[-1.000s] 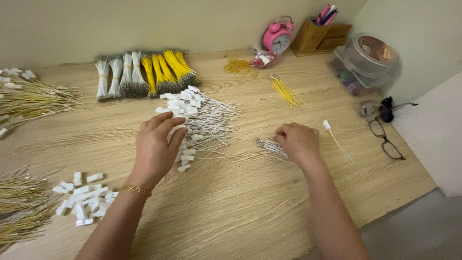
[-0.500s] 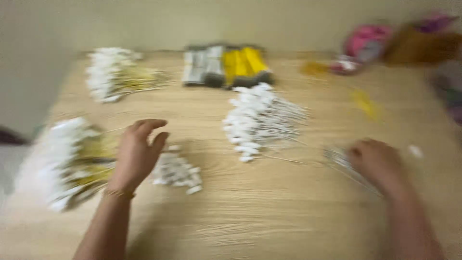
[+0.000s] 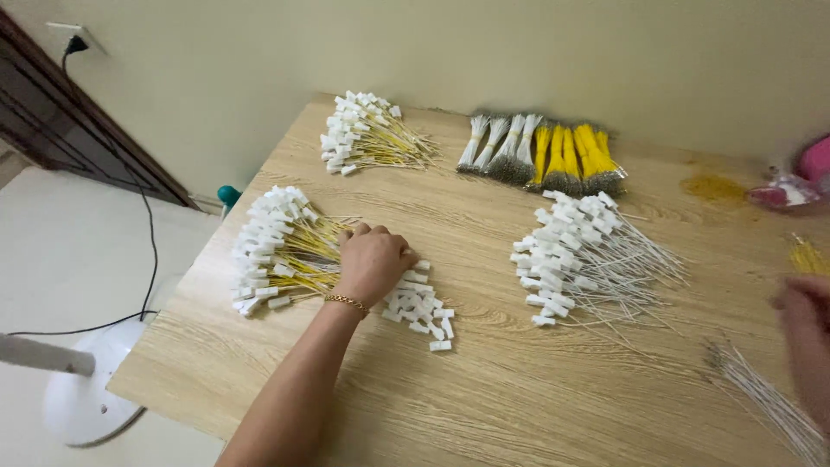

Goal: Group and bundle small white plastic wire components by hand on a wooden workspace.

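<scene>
At the centre-left of the frame, the left hand (image 3: 373, 262) rests palm down, fingers curled, on a small heap of loose white connectors (image 3: 418, 304), beside a pile of yellow wires with white ends (image 3: 278, 248). No containers show (everything lies bare on the wooden table (image 3: 484, 389)). The right hand (image 3: 808, 333), blurred at the right edge, hovers over thin grey wires (image 3: 765, 402); its grip I cannot tell. A second ago, the left hand lay on the white-wired pile (image 3: 588, 259).

Up against the wall, bundles of white and yellow wires (image 3: 540, 154), plus another heap of yellow wires with white connectors (image 3: 367, 134) off in the far corner. Bit of yellow fluff (image 3: 715, 187) and something pink (image 3: 800, 177) way over right. Down on the floor, a white fan base (image 3: 86, 393) with a black cord (image 3: 147, 216) running up to the wall socket (image 3: 71, 36).
</scene>
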